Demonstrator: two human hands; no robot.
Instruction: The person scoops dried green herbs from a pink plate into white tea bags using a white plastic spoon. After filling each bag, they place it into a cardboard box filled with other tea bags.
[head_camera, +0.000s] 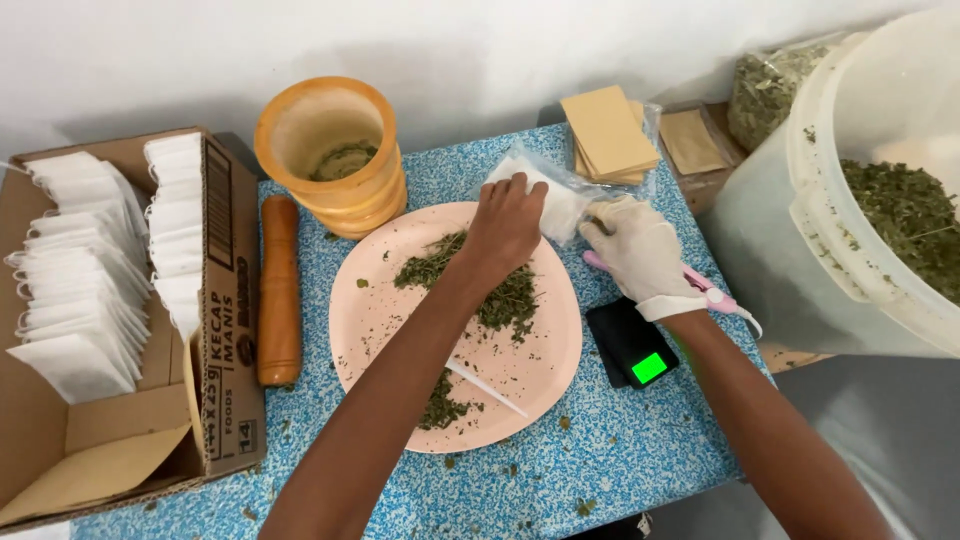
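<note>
My bare left hand (505, 225) reaches over a pink plate (365, 330) into a clear plastic bag (530, 160) and closes its fingers on a white filter bag (560, 210) inside. My right hand (640, 252), in a white glove, pinches the open edge of that plastic bag from the right. A pink-handled tool (715, 298) lies under the gloved hand and wrist. Dried green herbs (510, 300) are scattered on the plate, and a thin white stick (487, 388) lies across its near side.
A small black scale (635, 350) with a lit green display sits right of the plate. Behind are a wooden mortar (335, 150), a pestle (280, 290) and stacked brown envelopes (608, 130). A cardboard box (225, 300) of white filter bags stands left; a big bucket (860, 200) of dried leaves stands right.
</note>
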